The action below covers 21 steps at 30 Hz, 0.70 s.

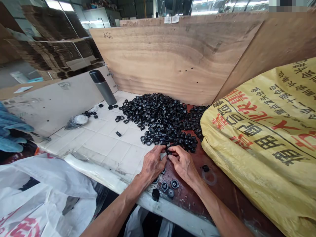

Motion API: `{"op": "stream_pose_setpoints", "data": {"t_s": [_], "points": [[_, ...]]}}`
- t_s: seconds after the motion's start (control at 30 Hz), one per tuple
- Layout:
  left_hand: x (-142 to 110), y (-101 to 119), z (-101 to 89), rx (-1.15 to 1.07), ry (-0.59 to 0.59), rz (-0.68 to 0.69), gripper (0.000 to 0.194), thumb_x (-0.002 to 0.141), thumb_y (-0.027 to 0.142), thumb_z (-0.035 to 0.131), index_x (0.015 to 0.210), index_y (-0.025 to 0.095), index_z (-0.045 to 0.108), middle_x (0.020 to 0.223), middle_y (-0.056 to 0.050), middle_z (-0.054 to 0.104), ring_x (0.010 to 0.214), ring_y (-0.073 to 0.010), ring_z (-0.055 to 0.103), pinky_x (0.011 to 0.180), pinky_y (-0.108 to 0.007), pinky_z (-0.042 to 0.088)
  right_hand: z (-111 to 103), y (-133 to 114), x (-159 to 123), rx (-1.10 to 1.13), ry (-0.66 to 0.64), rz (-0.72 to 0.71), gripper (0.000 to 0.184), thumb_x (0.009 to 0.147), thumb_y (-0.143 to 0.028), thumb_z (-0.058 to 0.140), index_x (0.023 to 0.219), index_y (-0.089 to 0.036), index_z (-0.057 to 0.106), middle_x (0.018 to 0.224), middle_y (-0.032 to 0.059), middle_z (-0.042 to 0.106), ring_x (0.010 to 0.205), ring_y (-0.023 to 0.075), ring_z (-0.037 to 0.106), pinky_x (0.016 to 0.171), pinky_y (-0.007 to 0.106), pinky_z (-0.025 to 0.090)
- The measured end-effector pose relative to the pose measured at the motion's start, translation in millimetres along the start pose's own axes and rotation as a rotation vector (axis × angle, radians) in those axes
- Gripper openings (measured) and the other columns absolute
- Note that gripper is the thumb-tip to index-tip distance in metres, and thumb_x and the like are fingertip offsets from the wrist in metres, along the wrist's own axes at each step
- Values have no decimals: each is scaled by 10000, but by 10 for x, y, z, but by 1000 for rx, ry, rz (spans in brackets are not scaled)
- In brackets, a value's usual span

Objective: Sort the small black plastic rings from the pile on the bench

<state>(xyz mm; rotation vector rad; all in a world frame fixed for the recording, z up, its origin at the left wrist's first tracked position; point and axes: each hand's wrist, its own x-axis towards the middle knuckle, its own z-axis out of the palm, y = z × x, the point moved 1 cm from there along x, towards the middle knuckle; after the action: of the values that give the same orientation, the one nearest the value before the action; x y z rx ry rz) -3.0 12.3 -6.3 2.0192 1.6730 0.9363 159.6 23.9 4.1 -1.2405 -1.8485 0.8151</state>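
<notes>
A big heap of small black plastic rings (163,118) lies on the bench against a plywood wall. My left hand (152,164) and my right hand (182,162) meet at the heap's near edge, fingertips pinched together on one small black ring (169,150). Just below the hands, a few round black caps (168,187) sit near the bench's front edge. Another small black piece (205,168) rests to the right of my right hand.
A large yellow printed sack (266,138) fills the right side of the bench. A dark grey flask (103,87) stands at the back left, with a clear bag of parts (76,121) nearby. White sacks (44,194) lie lower left. Plywood boards (172,56) wall the back.
</notes>
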Motion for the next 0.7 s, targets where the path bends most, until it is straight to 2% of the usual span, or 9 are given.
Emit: {"op": "stream_pose_setpoints", "data": {"t_s": [0.13,0.3,0.37,0.53,0.7], "points": [[17,35,-14,44,-19,27,285,857,209,615,1141,228,629,902,-22,661,776,-176,638,698,-280,503,-31,42,3,-72,6,69,317,811,-126,564,1114,-172,645,990,69,658,797,181,627,722,303,527],[7,34,-17,45,3,67,304,842,195,636,1143,238,629,927,-21,637,829,-180,638,751,-285,522,-96,-4,-4,-131,-145,48,325,812,-111,538,1088,-189,690,1031,66,656,749,165,597,736,322,505],[-2,22,-14,29,1,83,277,843,197,640,1116,243,643,941,-22,629,815,-170,631,749,-278,520,-138,-37,-4,-88,-165,62,301,809,-120,542,1056,-202,695,1053,60,662,758,161,602,748,319,505],[-17,16,-34,-6,-11,59,239,811,154,630,1042,218,644,948,-22,637,712,-145,588,690,-267,496,-203,-80,3,124,-88,223,215,807,-229,602,1015,-193,642,945,51,698,754,175,646,670,287,524],[-8,86,-96,-111,-45,32,293,809,150,601,1092,205,651,947,-32,641,721,-148,577,694,-284,475,-155,-79,-1,197,-88,224,189,798,-261,629,973,-194,655,1001,62,709,803,185,682,725,302,541]]}}
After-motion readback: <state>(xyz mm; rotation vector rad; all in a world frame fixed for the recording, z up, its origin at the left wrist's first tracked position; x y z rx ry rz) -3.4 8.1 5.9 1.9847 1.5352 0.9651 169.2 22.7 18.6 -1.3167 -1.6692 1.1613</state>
